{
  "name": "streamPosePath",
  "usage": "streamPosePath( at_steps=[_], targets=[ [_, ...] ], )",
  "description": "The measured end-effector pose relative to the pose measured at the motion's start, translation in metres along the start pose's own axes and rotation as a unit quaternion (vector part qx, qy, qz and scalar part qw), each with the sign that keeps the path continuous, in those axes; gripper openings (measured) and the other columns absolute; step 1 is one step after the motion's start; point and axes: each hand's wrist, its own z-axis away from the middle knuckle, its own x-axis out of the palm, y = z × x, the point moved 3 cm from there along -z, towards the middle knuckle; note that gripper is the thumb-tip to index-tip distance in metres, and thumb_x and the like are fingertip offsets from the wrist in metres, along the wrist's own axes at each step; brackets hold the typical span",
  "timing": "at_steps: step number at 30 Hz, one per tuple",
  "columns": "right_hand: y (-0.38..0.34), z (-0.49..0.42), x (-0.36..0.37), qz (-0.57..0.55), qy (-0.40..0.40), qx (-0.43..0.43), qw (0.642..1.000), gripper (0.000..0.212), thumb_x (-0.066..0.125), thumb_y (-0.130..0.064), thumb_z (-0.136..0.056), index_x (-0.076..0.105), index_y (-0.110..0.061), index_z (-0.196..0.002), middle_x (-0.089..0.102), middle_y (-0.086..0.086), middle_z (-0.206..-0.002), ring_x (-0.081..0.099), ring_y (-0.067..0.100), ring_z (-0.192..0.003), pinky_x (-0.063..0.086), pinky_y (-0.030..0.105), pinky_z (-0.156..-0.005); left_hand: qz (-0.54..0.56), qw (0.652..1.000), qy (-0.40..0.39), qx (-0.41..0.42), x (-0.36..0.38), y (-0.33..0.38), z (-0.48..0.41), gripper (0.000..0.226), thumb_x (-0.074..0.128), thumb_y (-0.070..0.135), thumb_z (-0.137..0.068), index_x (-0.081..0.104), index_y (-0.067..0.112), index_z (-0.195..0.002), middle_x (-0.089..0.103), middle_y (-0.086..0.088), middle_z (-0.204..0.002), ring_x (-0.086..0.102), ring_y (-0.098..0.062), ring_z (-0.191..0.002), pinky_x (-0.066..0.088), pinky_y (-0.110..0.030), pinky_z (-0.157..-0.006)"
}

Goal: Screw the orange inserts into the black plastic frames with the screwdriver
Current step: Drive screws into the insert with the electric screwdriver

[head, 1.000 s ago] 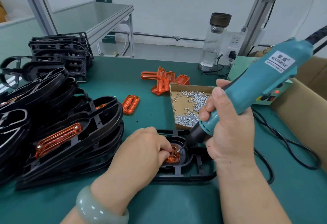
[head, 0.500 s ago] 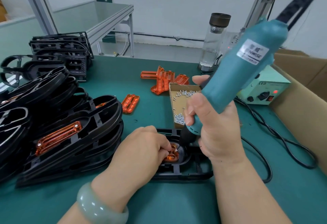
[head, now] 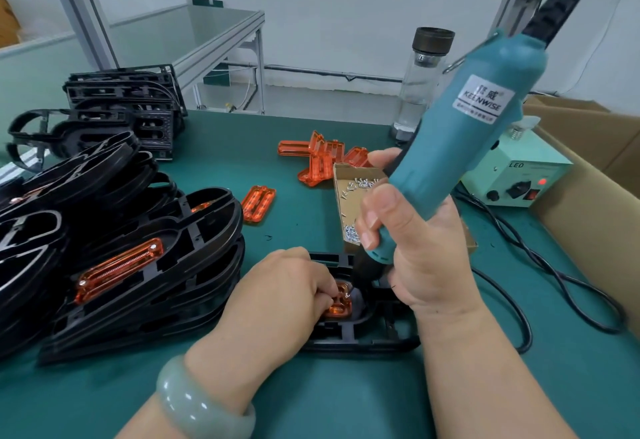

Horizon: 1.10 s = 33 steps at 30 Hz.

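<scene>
At the table's [head: 346,404] near edge, the left hand [head: 277,300] pinches one orange insert [head: 341,304] seated in one black frame [head: 363,339]. The right hand [head: 415,248] grips one screwdriver [head: 460,147], tip down beside that insert. Just behind, one cardboard box [head: 346,189] holds silver screws [head: 351,232]. One loose insert [head: 258,203] lies left of the box; stacked frames [head: 138,265] sit further left.

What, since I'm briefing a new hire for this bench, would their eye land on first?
The teal electric screwdriver dominates centre right, gripped nearly upright by the right hand. Its nose points down at a bright orange insert that the left hand pinches inside a black frame lying flat near the front of the table. On the left sits a leaning stack of black frames.
</scene>
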Motion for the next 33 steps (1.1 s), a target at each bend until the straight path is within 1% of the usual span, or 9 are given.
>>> streamPosePath(
  at_steps=[2, 4, 9, 13, 18, 23, 25, 28, 33],
  targets=[
    [0.001, 0.000, -0.001, 0.007, 0.011, 0.006, 1.000, 0.021, 0.069, -0.006, -0.081, 0.057, -0.013, -0.096, 0.055, -0.010, -0.062, 0.043, 0.012, -0.042, 0.040, 0.021, -0.048, -0.001, 1.000, -0.001, 0.002, 0.000, 0.000, 0.000, 0.012, 0.062, 0.033, -0.085, 0.069, 0.036, -0.094, 0.048, 0.013, -0.083, 0.047, -0.009, -0.089, 0.041, -0.026, -0.077],
    [0.001, 0.000, -0.002, 0.006, 0.018, 0.014, 1.000, 0.014, 0.059, -0.003, -0.081, 0.057, -0.015, -0.090, 0.049, -0.006, -0.057, 0.041, 0.013, -0.040, 0.040, 0.021, -0.047, -0.006, 1.000, -0.004, 0.001, 0.001, 0.000, 0.000, 0.012, 0.061, 0.033, -0.086, 0.069, 0.037, -0.095, 0.045, 0.016, -0.081, 0.044, -0.007, -0.087, 0.040, -0.025, -0.075],
    [0.000, 0.000, 0.003, 0.007, 0.001, 0.009, 1.000, 0.015, 0.066, -0.010, -0.074, 0.057, -0.017, -0.084, 0.046, -0.004, -0.054, 0.040, 0.014, -0.040, 0.040, 0.020, -0.047, -0.007, 1.000, -0.003, -0.010, 0.001, 0.000, 0.000, 0.012, 0.061, 0.034, -0.086, 0.069, 0.037, -0.094, 0.048, 0.013, -0.084, 0.046, -0.008, -0.088, 0.042, -0.027, -0.075],
    [0.000, 0.001, 0.002, 0.008, 0.002, 0.005, 1.000, 0.018, 0.063, -0.001, -0.079, 0.058, -0.014, -0.091, 0.050, -0.007, -0.057, 0.040, 0.013, -0.041, 0.040, 0.020, -0.048, -0.017, 1.000, -0.006, -0.013, 0.000, 0.000, 0.000, 0.012, 0.060, 0.035, -0.086, 0.068, 0.038, -0.094, 0.048, 0.014, -0.084, 0.045, -0.007, -0.086, 0.041, -0.026, -0.072],
    [0.001, 0.000, -0.002, -0.002, 0.014, 0.006, 1.000, 0.025, 0.054, -0.002, -0.082, 0.059, -0.014, -0.104, 0.052, -0.009, -0.060, 0.041, 0.012, -0.041, 0.039, 0.021, -0.048, -0.018, 1.000, -0.007, -0.014, 0.000, 0.000, 0.000, 0.012, 0.059, 0.035, -0.087, 0.068, 0.038, -0.095, 0.045, 0.014, -0.083, 0.045, -0.008, -0.089, 0.040, -0.026, -0.072],
    [0.002, 0.001, 0.000, 0.003, 0.005, 0.012, 1.000, 0.020, 0.063, -0.002, -0.078, 0.058, -0.019, -0.086, 0.047, -0.005, -0.055, 0.040, 0.013, -0.039, 0.039, 0.020, -0.047, -0.020, 1.000, 0.003, -0.011, 0.001, -0.001, 0.000, 0.012, 0.060, 0.035, -0.086, 0.068, 0.038, -0.094, 0.047, 0.015, -0.082, 0.048, -0.008, -0.088, 0.041, -0.026, -0.072],
    [0.002, 0.002, 0.003, 0.008, -0.013, -0.001, 1.000, 0.016, 0.065, -0.011, -0.074, 0.061, -0.024, -0.082, 0.047, -0.004, -0.054, 0.041, 0.013, -0.040, 0.040, 0.020, -0.047, -0.016, 1.000, 0.008, -0.014, 0.002, -0.001, 0.000, 0.012, 0.061, 0.036, -0.085, 0.068, 0.039, -0.094, 0.050, 0.014, -0.084, 0.050, -0.009, -0.090, 0.044, -0.028, -0.074],
    [0.002, 0.002, 0.003, 0.010, -0.023, -0.011, 1.000, 0.014, 0.064, -0.014, -0.076, 0.061, -0.023, -0.086, 0.048, -0.004, -0.056, 0.042, 0.013, -0.040, 0.041, 0.021, -0.048, -0.014, 1.000, 0.009, -0.022, 0.001, -0.001, 0.000, 0.012, 0.061, 0.037, -0.085, 0.068, 0.040, -0.095, 0.049, 0.014, -0.084, 0.050, -0.010, -0.090, 0.044, -0.028, -0.074],
    [0.005, 0.001, -0.008, -0.040, 0.019, 0.011, 0.999, 0.024, 0.066, -0.004, -0.078, 0.062, -0.020, -0.095, 0.050, -0.006, -0.057, 0.043, 0.011, -0.042, 0.041, 0.021, -0.049, -0.018, 1.000, 0.004, -0.018, 0.002, -0.001, -0.001, 0.013, 0.060, 0.035, -0.086, 0.068, 0.037, -0.095, 0.044, 0.015, -0.080, 0.048, -0.009, -0.088, 0.043, -0.028, -0.072]
  ],
)
